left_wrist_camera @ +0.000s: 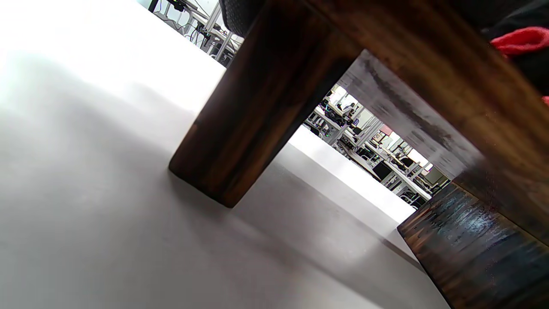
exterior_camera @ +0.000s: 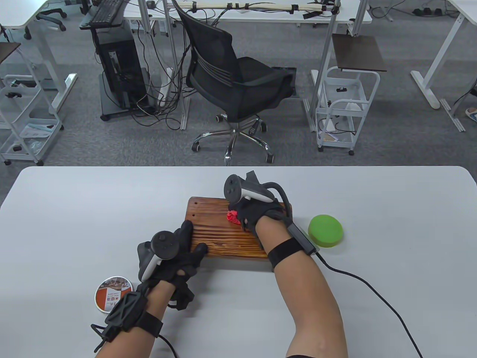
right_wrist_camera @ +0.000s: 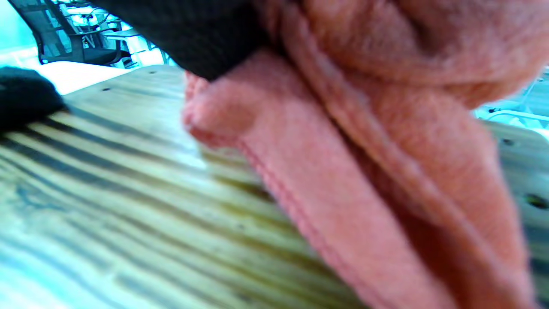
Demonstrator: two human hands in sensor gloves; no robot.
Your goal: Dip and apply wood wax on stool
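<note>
Two hands: both gloved, each with a tracker strapped to its back; both are on the wooden stool (exterior_camera: 223, 233), which stands on the white table (exterior_camera: 74, 223)
Right hand (exterior_camera: 257, 216): fingers curled round a bunched red cloth (exterior_camera: 233, 216) and holding it down on the stool's grooved top; in the right wrist view the cloth (right_wrist_camera: 386, 171) fills most of the picture, folded under a dark gloved finger, with its hemmed edge lying on the ridged wood (right_wrist_camera: 107, 193)
Left hand (exterior_camera: 179, 253): fingers spread and fairly straight, resting over the near left edge of the stool; it grips nothing; it lies across the seat from the cloth, and its dark fingertip (right_wrist_camera: 25, 96) shows at the left edge of the right wrist view
Stool legs: seen from below in the left wrist view; one dark leg (left_wrist_camera: 257, 103) stands on the table just beside the left hand, a second (left_wrist_camera: 480, 249) under the far end
Wax tin (exterior_camera: 113, 294): round, with an orange and white label; beside the left wrist, well apart from the cloth; whether it is lidded I cannot tell
Green lid (exterior_camera: 325, 230): round and flat on the table, just beside the right wrist, off the stool's right end
Cable (exterior_camera: 372, 291): black; runs from the right wrist over the table toward the near edge
</note>
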